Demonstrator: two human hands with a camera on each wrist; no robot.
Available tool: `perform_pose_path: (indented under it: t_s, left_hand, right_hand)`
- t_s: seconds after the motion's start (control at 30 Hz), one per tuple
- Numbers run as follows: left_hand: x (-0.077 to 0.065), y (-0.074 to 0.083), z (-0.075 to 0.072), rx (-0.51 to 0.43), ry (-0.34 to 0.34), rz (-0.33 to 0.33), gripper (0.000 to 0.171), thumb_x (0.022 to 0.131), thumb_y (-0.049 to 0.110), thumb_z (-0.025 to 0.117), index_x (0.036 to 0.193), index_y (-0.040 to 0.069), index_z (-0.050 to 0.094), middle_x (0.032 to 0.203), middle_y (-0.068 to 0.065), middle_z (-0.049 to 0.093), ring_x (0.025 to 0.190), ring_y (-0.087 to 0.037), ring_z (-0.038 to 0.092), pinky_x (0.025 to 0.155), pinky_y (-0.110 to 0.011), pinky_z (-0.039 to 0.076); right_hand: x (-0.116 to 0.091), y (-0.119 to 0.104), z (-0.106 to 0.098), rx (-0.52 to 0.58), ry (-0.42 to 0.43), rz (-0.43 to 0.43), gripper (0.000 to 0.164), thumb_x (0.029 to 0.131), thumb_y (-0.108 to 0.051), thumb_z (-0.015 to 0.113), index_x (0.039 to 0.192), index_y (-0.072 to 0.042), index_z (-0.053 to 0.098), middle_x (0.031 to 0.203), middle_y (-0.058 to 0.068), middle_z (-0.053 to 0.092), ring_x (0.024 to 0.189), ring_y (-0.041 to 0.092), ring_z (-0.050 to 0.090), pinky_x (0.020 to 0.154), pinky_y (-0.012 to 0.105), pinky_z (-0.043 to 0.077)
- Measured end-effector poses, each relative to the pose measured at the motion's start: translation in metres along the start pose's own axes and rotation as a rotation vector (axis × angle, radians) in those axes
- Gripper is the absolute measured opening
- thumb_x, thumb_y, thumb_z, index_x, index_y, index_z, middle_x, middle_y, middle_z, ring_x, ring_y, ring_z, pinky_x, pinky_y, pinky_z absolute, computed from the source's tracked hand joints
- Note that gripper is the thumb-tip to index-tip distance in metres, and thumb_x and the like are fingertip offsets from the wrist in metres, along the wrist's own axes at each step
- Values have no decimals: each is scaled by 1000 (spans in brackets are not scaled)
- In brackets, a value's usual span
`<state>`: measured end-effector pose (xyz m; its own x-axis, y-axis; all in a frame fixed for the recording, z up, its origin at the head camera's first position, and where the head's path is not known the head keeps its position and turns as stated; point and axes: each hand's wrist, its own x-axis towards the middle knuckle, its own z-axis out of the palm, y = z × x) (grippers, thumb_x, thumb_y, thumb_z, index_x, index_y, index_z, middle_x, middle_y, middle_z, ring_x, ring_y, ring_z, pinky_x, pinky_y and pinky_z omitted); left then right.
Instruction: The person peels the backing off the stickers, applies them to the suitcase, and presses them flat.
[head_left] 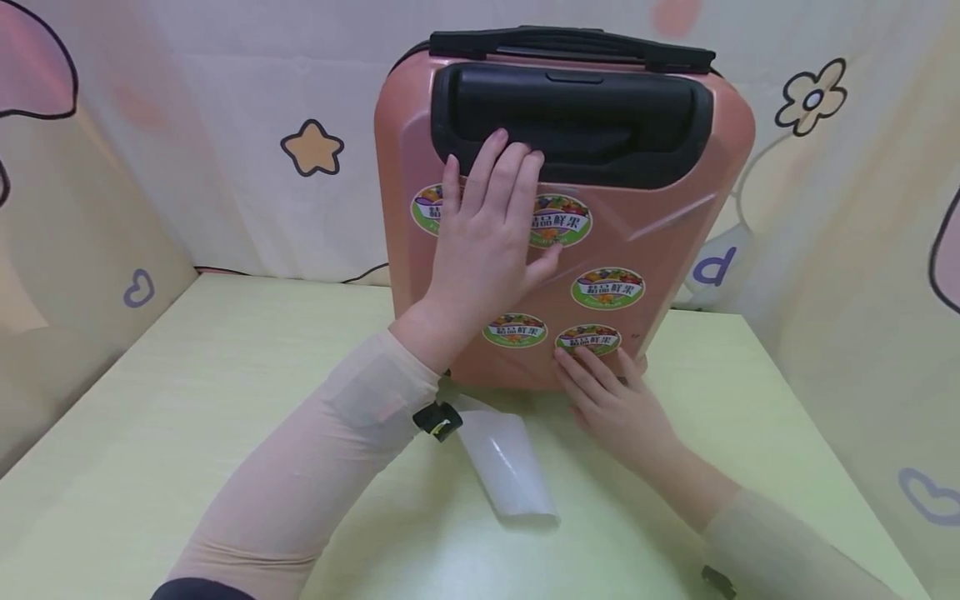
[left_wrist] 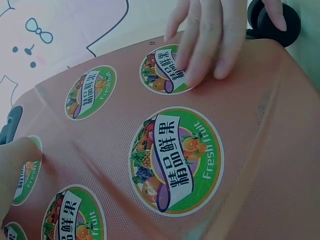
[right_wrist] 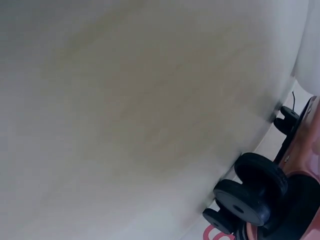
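A pink suitcase [head_left: 660,221] stands upright, its black handle panel [head_left: 570,125] near the top. Several oval fruit stickers [head_left: 607,287] with Chinese print are on its front. My left hand [head_left: 487,229] lies flat against the upper front, fingertips touching the handle panel and partly covering two upper stickers. With straight fingers my right hand [head_left: 618,408] presses the edge of the low right sticker [head_left: 587,339]. The left wrist view shows those right fingers [left_wrist: 205,45] on that sticker [left_wrist: 160,70] and my left thumb [left_wrist: 17,165] at the edge. Neither hand grips anything.
A curled white sheet [head_left: 510,467] lies on the pale green table [head_left: 360,500] in front of the suitcase. Behind it hangs a printed curtain [head_left: 247,125], which also lines both sides. Black wheels [right_wrist: 245,195] show beneath the suitcase in the right wrist view.
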<state>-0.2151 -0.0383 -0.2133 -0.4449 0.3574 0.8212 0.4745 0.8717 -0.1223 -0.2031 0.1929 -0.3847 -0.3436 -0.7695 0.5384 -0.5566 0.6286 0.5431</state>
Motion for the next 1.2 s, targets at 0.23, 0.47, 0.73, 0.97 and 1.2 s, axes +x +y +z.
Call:
perform_pose_path:
  t_s: [0.23,0.47,0.73,0.97,1.2]
  left_hand:
    - [0,0,2,-11,27,6,76,81,48,61,138,4,37,142,-13,35,138,-27,14,110,-45,-5]
    - [-1,-1,4,-12,38,15,75,81,48,61,137,4,37,142,-13,35,138,-27,14,110,-45,-4]
    - [0,-2,2,-10,26,10,77,80,49,62,137,4,37,142,-13,35,138,-28,15,110,-46,-5]
    - [0,-1,1,-8,17,3,76,80,48,62,137,4,37,142,-14,35,138,-28,15,110,-46,-4]
    - [0,0,2,-16,26,5,77,80,48,62,137,4,37,142,-13,35,138,-28,15,110,-46,-5]
  right_hand:
    - [-4,8,-1,-8,-49,-1,56,103,-26,11,130,-6,54,143,6,42,132,25,34,100,56,28]
    - [-19,24,-11,13,-118,50,58,103,-30,9,130,-4,54,144,7,39,131,25,34,97,59,30]
    - [-32,35,-20,31,-77,141,59,103,-36,12,132,-1,50,146,8,37,133,27,32,96,63,29]
    - [-26,22,-21,72,-69,169,61,102,-36,13,130,3,50,140,16,42,127,33,38,92,65,31]
    - [-1,3,-9,43,0,47,51,103,-26,17,131,-2,52,141,12,43,130,28,38,99,58,30]
